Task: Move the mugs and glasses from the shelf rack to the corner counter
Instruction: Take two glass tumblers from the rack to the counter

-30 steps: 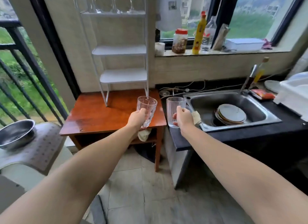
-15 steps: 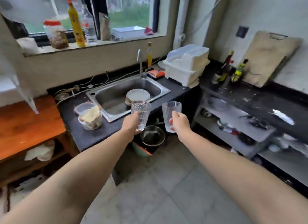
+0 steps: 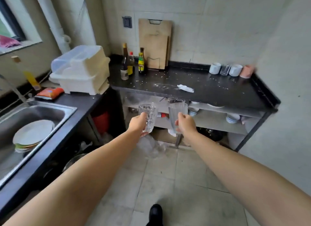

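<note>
Since the earlier frame the view has swung right, from the sink to the corner counter [image 3: 218, 91], and both glasses have come along in the hands. At near left the sink [image 3: 42, 111] holds a stack of plates [image 3: 32, 136]. Beyond it a white dish box [image 3: 80, 71] sits closed, its contents unclear. The left hand [image 3: 137, 124] grips a patterned glass [image 3: 149, 118], fingers curled round it; the right hand [image 3: 186, 124] grips a smooth glass [image 3: 176, 116] the same way. Both glasses are empty, upright, just beside each other, held below the counter's front edge. Far right on the counter stands a row of cups [image 3: 230, 69]. Both arms reach straight forward.
</note>
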`<act>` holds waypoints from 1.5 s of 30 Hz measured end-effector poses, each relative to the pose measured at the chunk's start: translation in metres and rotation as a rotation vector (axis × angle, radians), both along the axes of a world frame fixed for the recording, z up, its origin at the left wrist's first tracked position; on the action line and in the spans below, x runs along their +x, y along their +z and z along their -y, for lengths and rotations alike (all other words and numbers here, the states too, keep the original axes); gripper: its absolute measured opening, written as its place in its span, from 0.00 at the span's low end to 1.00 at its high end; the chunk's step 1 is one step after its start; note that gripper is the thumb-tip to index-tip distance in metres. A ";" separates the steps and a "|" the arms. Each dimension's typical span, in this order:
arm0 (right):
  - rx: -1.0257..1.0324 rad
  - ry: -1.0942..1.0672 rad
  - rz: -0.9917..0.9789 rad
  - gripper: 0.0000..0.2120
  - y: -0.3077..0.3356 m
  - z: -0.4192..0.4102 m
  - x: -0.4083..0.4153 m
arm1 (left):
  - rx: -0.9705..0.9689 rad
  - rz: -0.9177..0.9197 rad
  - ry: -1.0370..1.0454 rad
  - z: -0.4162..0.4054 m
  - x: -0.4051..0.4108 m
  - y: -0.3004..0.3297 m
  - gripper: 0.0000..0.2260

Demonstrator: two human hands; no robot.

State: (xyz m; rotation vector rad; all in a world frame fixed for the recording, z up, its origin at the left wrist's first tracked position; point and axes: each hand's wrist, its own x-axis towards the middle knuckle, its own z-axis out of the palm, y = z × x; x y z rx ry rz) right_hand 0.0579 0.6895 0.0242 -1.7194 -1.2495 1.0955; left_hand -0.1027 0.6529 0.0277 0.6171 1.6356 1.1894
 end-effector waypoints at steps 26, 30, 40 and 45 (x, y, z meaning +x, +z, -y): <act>-0.002 -0.462 0.029 0.21 0.009 -0.317 0.322 | -0.071 0.006 -0.603 -0.411 0.324 -0.014 0.10; -0.022 -0.434 0.015 0.20 0.011 -0.374 0.368 | -0.079 0.040 -0.575 -0.466 0.369 -0.011 0.08; -0.139 -0.496 -0.160 0.14 -0.020 -0.513 0.446 | -0.178 0.141 -0.498 -0.608 0.430 -0.028 0.09; -0.161 -0.542 -0.150 0.16 -0.039 -0.591 0.472 | -0.194 0.137 -0.460 -0.690 0.458 -0.047 0.17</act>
